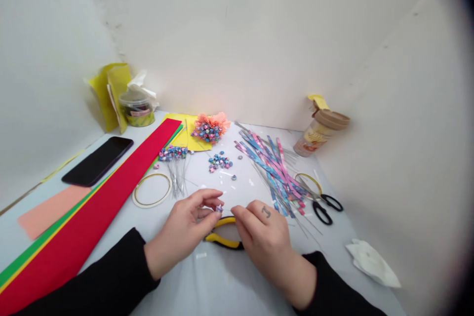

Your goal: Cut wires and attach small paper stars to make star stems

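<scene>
My left hand (188, 219) pinches a small purple paper star (219, 209) between thumb and fingers. Close beside it, my right hand (262, 237) is closed in a pinch, with a faint thin wire (227, 209) running from its fingertips toward the star. Under both hands lie pliers (224, 244) with yellow and black handles, their jaws mostly hidden. Just beyond are loose paper stars (220, 162). Left of those, a bunch of stars on wires (176, 154) lies with its stems toward me.
Patterned paper strips (272, 163) and grey wires spread to the right, near black-handled scissors (323, 211) and a paper cup (318, 133). Left are a red paper sheet (111, 212), phone (98, 160) and tape roll (151, 190). A star bouquet (210, 128) sits at the back; a tissue (372, 262) lies right.
</scene>
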`<state>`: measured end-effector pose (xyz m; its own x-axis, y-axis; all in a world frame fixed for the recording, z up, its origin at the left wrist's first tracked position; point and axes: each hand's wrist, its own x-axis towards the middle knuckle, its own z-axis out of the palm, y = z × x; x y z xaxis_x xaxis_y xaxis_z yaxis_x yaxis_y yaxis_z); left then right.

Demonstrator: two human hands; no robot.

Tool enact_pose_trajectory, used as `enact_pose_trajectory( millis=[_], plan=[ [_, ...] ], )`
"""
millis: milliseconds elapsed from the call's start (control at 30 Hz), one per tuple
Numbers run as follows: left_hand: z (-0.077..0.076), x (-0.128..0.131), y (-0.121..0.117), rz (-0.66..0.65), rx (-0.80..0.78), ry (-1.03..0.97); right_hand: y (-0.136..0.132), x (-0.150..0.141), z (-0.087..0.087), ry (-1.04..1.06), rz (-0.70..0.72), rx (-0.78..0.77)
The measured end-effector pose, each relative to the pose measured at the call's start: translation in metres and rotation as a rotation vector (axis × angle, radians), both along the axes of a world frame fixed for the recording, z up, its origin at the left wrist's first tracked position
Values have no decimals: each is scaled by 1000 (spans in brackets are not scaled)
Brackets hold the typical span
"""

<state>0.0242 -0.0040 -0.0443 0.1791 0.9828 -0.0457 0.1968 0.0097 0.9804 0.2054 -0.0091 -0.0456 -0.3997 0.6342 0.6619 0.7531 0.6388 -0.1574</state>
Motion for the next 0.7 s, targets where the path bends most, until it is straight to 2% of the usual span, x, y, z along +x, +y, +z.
enact_pose_trajectory(
  millis=[133, 233, 333, 467, 567, 700],
  plan=[
    [2, 1, -4, 0, 4, 67, -2, -3, 0, 53, 20, -66],
    [5, 2, -5, 17, -10, 45, -4, -5, -2, 145, 29, -149],
    [7, 2, -4, 44, -47, -75, -5, -5, -5, 214, 35, -206],
    [8, 3, -1, 78, -152, -262, -6, -5, -4, 207, 20, -157],
    [8, 5, -1, 100, -207, -318, -7, -5, -3, 192, 23, -149],
    [8, 7, -4, 115, -196, -368, -10, -6, -3, 258, 52, -239]
  ],
)
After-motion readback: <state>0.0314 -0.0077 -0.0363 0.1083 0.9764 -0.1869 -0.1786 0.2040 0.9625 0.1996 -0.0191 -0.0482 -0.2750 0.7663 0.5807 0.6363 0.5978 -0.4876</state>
